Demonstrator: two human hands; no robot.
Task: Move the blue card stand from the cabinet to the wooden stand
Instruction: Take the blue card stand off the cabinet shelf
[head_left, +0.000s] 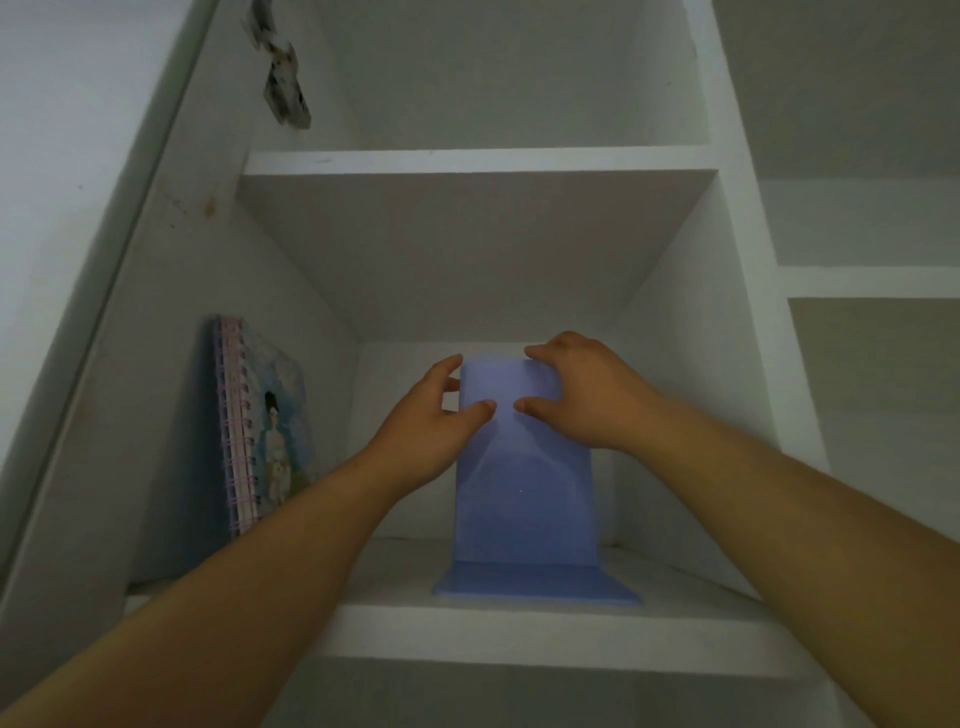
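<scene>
Standing upright on a white cabinet shelf (519, 631), the blue card stand (522, 488) has its flat base at the shelf's front edge. Both bare hands at its top: left hand (428, 415) on the left upper edge, thumb laid on the front face, fingers curled toward the side; right hand (582, 395) over the top right corner, fingers along the top rim, thumb on the front. Both look closed on the panel, base still on the shelf. Spiral notebook (265, 426) leans against the left wall of the same compartment, well apart. Shelf above holds nothing visible.
</scene>
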